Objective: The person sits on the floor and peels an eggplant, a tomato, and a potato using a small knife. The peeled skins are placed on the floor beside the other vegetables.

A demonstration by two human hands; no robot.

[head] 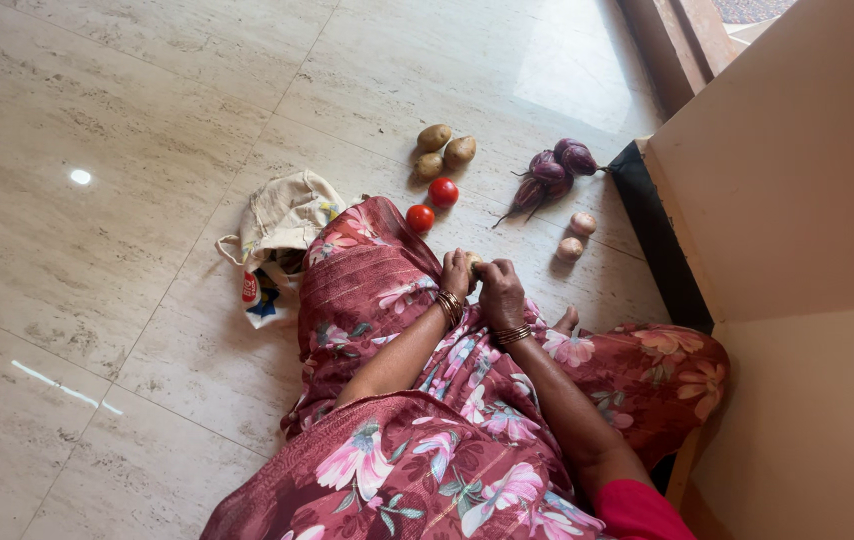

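I sit on a tiled floor in a maroon flowered garment (427, 450). My left hand (456, 273) and my right hand (500, 290) meet above my knee, both closed around one small pale brown thing (473, 262), mostly hidden by the fingers; it looks like a small potato or garlic bulb. Bangles ring both wrists. Just beyond the hands lie two red tomatoes (432, 204).
Three potatoes (445, 150) lie farther out, several purple aubergines (552, 170) to their right, and two pale bulbs (576, 236) below those. A cream cloth bag (282, 225) lies by my left knee. A beige wall or cabinet (797, 200) rises on the right.
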